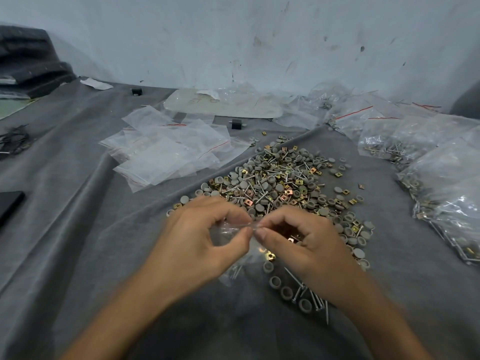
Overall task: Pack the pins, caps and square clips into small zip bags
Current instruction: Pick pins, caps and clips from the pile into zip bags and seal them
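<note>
Head: hands (197, 240) (309, 242) fingertip-to-fingertip on zip bag (226, 231)

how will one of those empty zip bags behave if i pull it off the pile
The empty zip bags look thin and clear, so one is probably floppy and very light. They overlap and look glossy, so neighbours may slide along with it.

Wall (259, 35) ahead of me fills the upper frame: pale blue-white, scuffed, flecked with dark marks. Grey cloth (65, 229) covers my work surface and is creased in long folds at lower left. Dark stacked material (26, 55) sits upper left. Light soft, even.
</note>
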